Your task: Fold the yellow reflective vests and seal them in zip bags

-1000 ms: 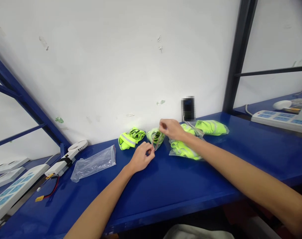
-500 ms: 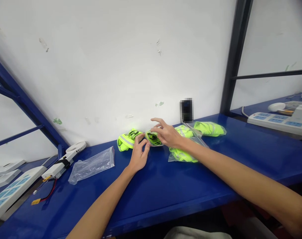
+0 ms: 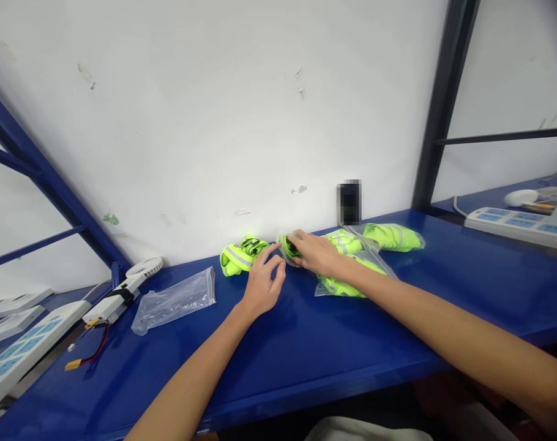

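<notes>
Hands [image 3: 263, 285] frame a neon roll [image 3: 286, 247] well behind the table's front edge [image 3: 333, 384].

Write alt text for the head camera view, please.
A bare right hand partly covers a bagged neon-yellow fabric roll, with the left hand close beside it; a flat clear plastic bag lies on the glossy blue table.

bag [image 3: 175, 301] on table [image 3: 315, 343], loose bundle [image 3: 235, 260] to its right, bagged bundles [image 3: 392, 237] farther right, wall [image 3: 205, 122] behind
</notes>
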{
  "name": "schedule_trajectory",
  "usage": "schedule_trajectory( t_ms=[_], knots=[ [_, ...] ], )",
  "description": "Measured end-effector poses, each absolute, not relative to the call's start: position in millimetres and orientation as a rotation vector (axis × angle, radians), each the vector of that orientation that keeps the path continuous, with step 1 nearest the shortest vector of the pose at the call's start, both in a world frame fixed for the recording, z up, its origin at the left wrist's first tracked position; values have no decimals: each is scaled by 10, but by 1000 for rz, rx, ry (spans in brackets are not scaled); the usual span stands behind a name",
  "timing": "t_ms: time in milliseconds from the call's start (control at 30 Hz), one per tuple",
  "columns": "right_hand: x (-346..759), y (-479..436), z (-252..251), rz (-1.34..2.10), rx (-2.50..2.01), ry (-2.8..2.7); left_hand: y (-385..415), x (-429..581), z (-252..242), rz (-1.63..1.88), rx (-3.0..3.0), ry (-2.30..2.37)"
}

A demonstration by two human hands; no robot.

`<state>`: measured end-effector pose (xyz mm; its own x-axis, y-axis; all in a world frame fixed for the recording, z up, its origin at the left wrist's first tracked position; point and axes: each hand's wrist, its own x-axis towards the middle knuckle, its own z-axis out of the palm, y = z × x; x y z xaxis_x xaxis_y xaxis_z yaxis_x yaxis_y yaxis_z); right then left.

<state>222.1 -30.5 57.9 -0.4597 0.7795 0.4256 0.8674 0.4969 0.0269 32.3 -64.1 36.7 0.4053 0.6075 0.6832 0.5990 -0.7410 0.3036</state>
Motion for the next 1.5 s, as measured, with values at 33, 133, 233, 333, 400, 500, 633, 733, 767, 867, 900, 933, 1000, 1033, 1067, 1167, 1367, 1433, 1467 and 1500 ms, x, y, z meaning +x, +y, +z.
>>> schedule_trajectory(
  t_ms=[33, 133, 233, 333, 400, 500, 633, 733, 767, 867, 900, 933, 1000, 1033, 1067, 1167, 1367, 1433, 1467, 1500],
  knots=[
    [2217, -301, 576, -352, -1391, -2393, -657, 335, 378, 1271, 2637, 1143],
    [2211, -290, 570, -391, -1378, -2396, -659, 345, 367, 1227, 2668, 1196],
    [2225, -279, 573, -343, -1294, -2348, -589, 306, 299, 1251, 2657, 1216],
    [2249, -289, 611, -190, -1095, -2221, -511, 253, 228, 1316, 2624, 1207],
    [2254, -308, 658, -13, -944, -2078, -501, 240, 224, 1337, 2641, 1208],
    [2247, -329, 735, 476, -801, -1799, -563, 254, 324, 1403, 2770, 1234],
    [2274, -339, 806, 1213, -661, -1617, -661, 203, 569, 1436, 2978, 1394],
    [2315, -386, 830, 1354, -603, -1824, -648, 57, 673, 1323, 3048, 1431],
    [2321, -409, 833, 1315, -597, -1918, -626, 0, 678, 1290, 3082, 1399],
    [2294, -467, 820, 1100, -598, -2112, -542, -140, 642, 1274, 3196, 1258],
    [2274, -476, 808, 1026, -595, -2130, -514, -172, 626, 1289, 3219, 1214],
    [2253, -478, 795, 957, -598, -2125, -488, -198, 616, 1299, 3238, 1179],
    [2215, -466, 772, 818, -635, -2087, -445, -245, 616, 1307, 3267, 1153],
    [2203, -456, 766, 742, -673, -2064, -426, -272, 626, 1305, 3274, 1171],
    [2196, -445, 766, 667, -726, -2045, -410, -304, 642, 1302, 3274, 1204],
    [2195, -420, 797, 525, -879, -2001, -370, -447, 698, 1287, 3226, 1344],
    [2158, -316, 970, 879, -907, -1605, -326, -874, 729, 1179, 3158, 1509],
    [2142, -209, 1094, 1058, -846, -1422, -315, -1048, 730, 1231, 3082, 1639],
    [2137, -134, 1172, 1112, -799, -1342, -312, -1141, 736, 1284, 3016, 1738],
    [2134, -46, 1255, 1140, -748, -1277, -311, -1237, 745, 1354, 2930, 1855]
  ],
)
